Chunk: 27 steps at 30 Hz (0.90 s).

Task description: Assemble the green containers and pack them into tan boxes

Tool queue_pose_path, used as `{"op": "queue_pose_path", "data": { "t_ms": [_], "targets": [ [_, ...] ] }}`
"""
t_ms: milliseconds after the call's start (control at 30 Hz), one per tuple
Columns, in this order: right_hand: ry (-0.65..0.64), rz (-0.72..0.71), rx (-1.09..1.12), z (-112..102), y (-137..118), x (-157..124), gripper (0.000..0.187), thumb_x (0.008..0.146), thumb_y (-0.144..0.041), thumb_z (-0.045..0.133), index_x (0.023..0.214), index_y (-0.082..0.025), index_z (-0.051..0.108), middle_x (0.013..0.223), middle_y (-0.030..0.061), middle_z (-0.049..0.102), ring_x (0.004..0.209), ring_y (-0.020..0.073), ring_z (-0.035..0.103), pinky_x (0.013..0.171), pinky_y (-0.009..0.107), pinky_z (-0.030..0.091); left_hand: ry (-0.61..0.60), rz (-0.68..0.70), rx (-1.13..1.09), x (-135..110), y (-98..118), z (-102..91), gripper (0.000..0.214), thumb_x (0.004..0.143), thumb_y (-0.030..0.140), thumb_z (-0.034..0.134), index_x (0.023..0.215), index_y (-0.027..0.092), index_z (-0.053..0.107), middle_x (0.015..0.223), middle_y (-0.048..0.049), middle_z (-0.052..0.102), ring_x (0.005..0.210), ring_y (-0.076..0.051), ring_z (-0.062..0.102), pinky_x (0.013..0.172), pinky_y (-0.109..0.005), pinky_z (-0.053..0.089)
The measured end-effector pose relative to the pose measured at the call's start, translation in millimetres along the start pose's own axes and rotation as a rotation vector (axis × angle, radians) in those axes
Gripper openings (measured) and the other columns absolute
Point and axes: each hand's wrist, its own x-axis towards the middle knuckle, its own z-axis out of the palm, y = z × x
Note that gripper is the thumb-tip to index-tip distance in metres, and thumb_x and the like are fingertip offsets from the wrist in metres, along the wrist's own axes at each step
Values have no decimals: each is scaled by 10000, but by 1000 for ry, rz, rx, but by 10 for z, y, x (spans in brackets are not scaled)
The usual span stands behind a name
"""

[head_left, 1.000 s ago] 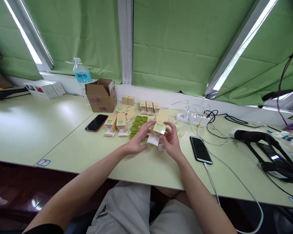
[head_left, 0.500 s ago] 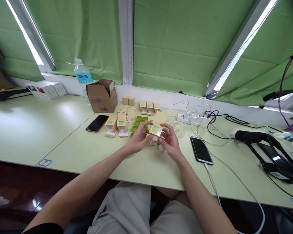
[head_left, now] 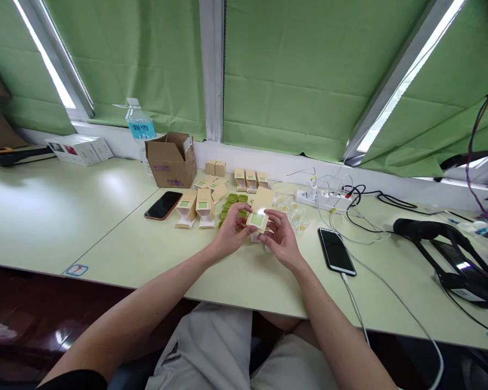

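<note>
My left hand [head_left: 230,232] and my right hand [head_left: 279,238] together grip a small tan carton [head_left: 257,219] with a green square label, just above the pale green desk [head_left: 117,244]. Its tan flap stands up at the back. Fingers of both hands are curled round its sides. Behind my left hand lie several small green pots [head_left: 232,203]. Two upright cartons of the same kind [head_left: 196,208] stand to the left, and three more [head_left: 250,179] stand near the wall.
A black phone [head_left: 163,205] lies left of the cartons, an open brown cardboard box [head_left: 172,160] and a water bottle [head_left: 140,130] behind it. Right of my hands a second phone [head_left: 336,251] lies on a white cable, with a power strip [head_left: 323,199] and black gear [head_left: 451,254] beyond.
The carton in my hands has been turned and its white bottom flaps folded in; both hands have drawn closer together around it.
</note>
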Motion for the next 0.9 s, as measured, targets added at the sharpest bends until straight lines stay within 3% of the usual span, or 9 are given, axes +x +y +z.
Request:
{"op": "queue_pose_path", "data": {
  "t_ms": [133, 333, 567, 733, 900],
  "targets": [
    [25, 1, 7, 30, 6, -10, 615, 884, -483, 920, 1380, -386, 569, 1417, 76, 653, 1174, 235, 719, 877, 363, 649, 0, 27, 12, -10, 18, -8, 440, 975, 533, 792, 1229, 270, 549, 1400, -95, 521, 860, -125, 665, 682, -263, 547],
    [45, -19, -25, 50, 17, -15, 612, 896, -491, 906, 1395, -386, 568, 1431, 82, 656, 1208, 255, 720, 902, 392, 654, -90, 69, -2, -24, 79, -39, 541, 922, 458, 868, 1283, 288, 502, 1480, -106, 471, 980, -157, 701, 801, -292, 590],
    [86, -45, -76, 64, 80, -31, 484, 996, -467, 795, 1419, -377, 578, 1407, 90, 655, 1204, 253, 718, 878, 389, 680, -48, 38, 23, -39, 74, 4, 497, 942, 432, 838, 1268, 279, 496, 1496, -123, 474, 1005, -187, 722, 817, -335, 605],
    [92, -24, -144, 55, 68, -44, 521, 984, -485, 792, 1444, -385, 569, 1374, 83, 669, 1168, 246, 702, 858, 373, 677, -88, -57, -92, -17, 108, -49, 622, 992, 526, 774, 1454, 308, 420, 1533, -148, 511, 1047, -218, 740, 884, -370, 617],
    [67, -22, -216, 29, 44, -67, 542, 981, -433, 790, 1472, -404, 563, 1378, 67, 673, 1114, 235, 704, 890, 398, 668, -148, -144, -156, 6, 141, -98, 829, 959, 530, 816, 1615, 358, 339, 1589, -163, 486, 1156, -268, 736, 992, -436, 617]
  ]
}}
